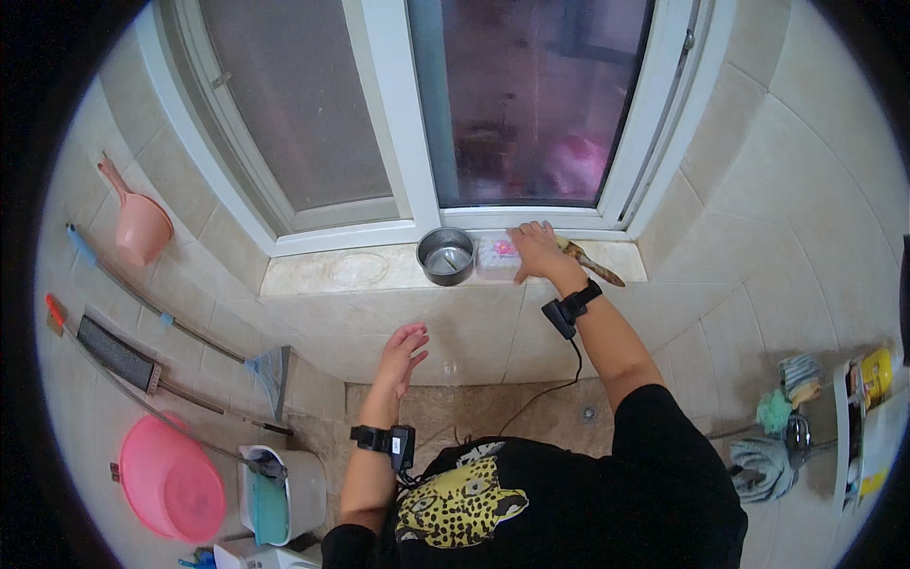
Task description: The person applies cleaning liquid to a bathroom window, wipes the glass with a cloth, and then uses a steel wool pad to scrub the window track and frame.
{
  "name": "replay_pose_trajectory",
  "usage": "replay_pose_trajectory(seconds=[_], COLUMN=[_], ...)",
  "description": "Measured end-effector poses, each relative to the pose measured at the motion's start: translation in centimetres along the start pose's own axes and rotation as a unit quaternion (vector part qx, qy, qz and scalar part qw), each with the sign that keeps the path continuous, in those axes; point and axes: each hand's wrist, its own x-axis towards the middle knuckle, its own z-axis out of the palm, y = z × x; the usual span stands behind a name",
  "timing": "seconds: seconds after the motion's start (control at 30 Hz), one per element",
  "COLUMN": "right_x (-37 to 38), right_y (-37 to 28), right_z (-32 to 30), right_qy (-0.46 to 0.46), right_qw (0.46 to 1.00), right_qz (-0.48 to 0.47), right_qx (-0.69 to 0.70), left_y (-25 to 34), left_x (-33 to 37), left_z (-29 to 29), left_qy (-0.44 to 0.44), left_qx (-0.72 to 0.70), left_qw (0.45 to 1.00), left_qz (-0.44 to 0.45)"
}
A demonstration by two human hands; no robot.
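Note:
On the windowsill, my right hand (540, 254) is at the right end of a small white box-shaped pack with a pink pattern (495, 254), its thumb at the front and its fingers towards the window. A brown wooden-handled brush (599, 266) lies just to the right of that hand, its other end partly hidden. To the left of the pack stands a round dark metal tin (445, 257) without a lid. My left hand (404, 357) hangs in the air below and in front of the sill, holding nothing, fingers slightly apart.
A sliding window (531, 104) rises behind the sill. On the left wall hang a pink dipper (142, 228) and long-handled cleaning tools (270, 370), above a pink basin (171, 479) and a bucket (308, 493). At right are a shelf (842, 436) and a grey towel (763, 469).

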Motion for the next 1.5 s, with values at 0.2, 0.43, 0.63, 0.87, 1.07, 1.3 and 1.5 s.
replay_pose_trajectory(seconds=[0.2,0.43,0.63,0.87,1.07,1.3,1.5], right_x=[-1.9,-7.1,-10.3,-9.7,-9.5,-17.6,-25.3], right_y=[-0.2,-4.2,-9.6,-13.1,-15.9,-14.2,-12.8], right_z=[-1.5,-2.2,2.0,4.7,7.3,7.4,10.1], right_qy=[0.071,0.183,0.147,0.179,0.236,0.155,0.263], right_qw=[0.997,0.956,0.974,0.941,0.951,0.981,0.678], right_qz=[-0.017,-0.143,-0.103,-0.149,0.069,0.002,0.440], right_qx=[0.026,0.180,0.137,0.245,0.186,0.117,0.526], left_y=[0.6,3.7,0.8,-1.0,-2.0,-5.6,-9.6], left_x=[1.8,1.7,0.7,-0.9,-1.1,-2.1,-4.9], left_z=[4.8,8.6,10.3,8.2,6.7,6.3,11.2], left_qy=[-0.049,-0.194,-0.064,-0.048,-0.052,-0.172,-0.288], left_qx=[-0.004,-0.184,-0.078,-0.204,-0.128,-0.109,-0.037], left_qw=[0.999,0.962,0.994,0.977,0.990,0.974,0.953], left_qz=[0.003,-0.049,0.036,0.050,0.028,-0.095,-0.090])
